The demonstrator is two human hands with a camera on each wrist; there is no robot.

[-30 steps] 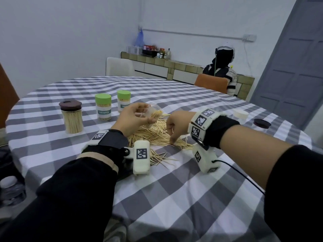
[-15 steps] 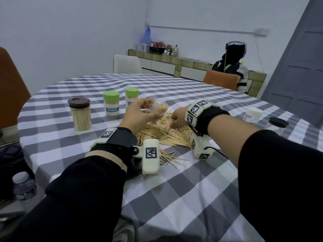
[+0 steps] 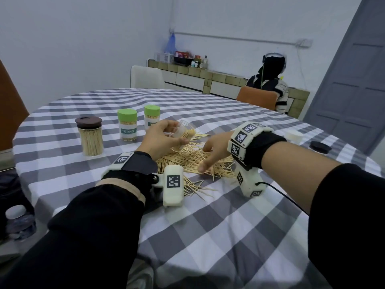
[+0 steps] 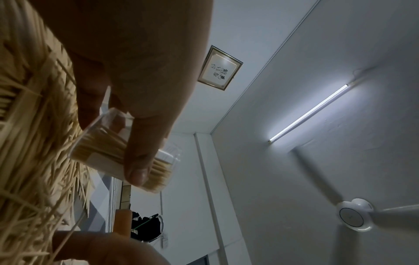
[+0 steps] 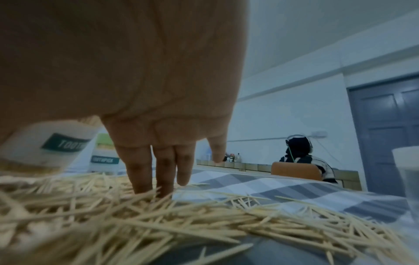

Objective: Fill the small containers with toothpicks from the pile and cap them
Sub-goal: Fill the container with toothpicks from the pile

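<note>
The right hand's (image 3: 215, 147) fingers (image 5: 141, 172), straight and close together, had dropped from a curled pinch into the toothpick pile (image 3: 193, 158), tips among the sticks. Left of them, the left hand (image 3: 161, 137) still pinched the clear container (image 3: 184, 131), tilted, mouth seemingly toward the right. Beyond stood two green-capped containers (image 3: 127, 127) and a brown-lidded jar (image 3: 90, 135).

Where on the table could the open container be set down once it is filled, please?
Bare cloth lies between the brown-lidded jar and the left hand, and along the near table edge. It is crowded around the toothpick pile, where the right hand digs.
</note>
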